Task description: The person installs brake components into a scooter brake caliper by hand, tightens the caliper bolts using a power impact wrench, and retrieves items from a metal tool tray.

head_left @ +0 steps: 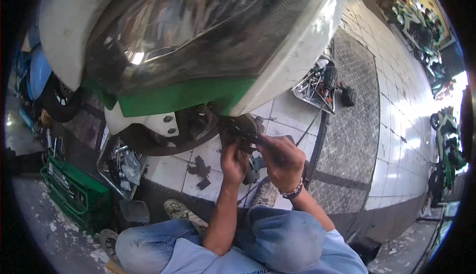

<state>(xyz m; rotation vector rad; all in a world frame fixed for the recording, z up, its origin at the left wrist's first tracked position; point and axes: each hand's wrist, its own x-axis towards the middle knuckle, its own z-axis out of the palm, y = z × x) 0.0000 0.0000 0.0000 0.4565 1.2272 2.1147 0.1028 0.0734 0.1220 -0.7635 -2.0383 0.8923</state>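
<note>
A scooter with a white and green front fairing point(188, 95) stands before me, its front wheel point(163, 147) below. Beside that wheel, my left hand point(234, 164) is closed around a dark metal part point(244, 127) that looks like a brake caliper. My right hand point(283, 161) comes in from the other side, fingers bent and pinched at the same part. Whether it also grips a small tool is hidden by the fingers. On the white tiles left of my hands lie dark flat pieces point(200, 167) resembling brake pads.
A metal tray of tools point(317, 88) with a power drill point(331, 78) stands at the right. On the left are another tool tray point(124, 167) and a green toolbox point(74, 194). A textured metal plate point(349, 140) covers floor at right. Motorbikes point(448, 150) line the far right.
</note>
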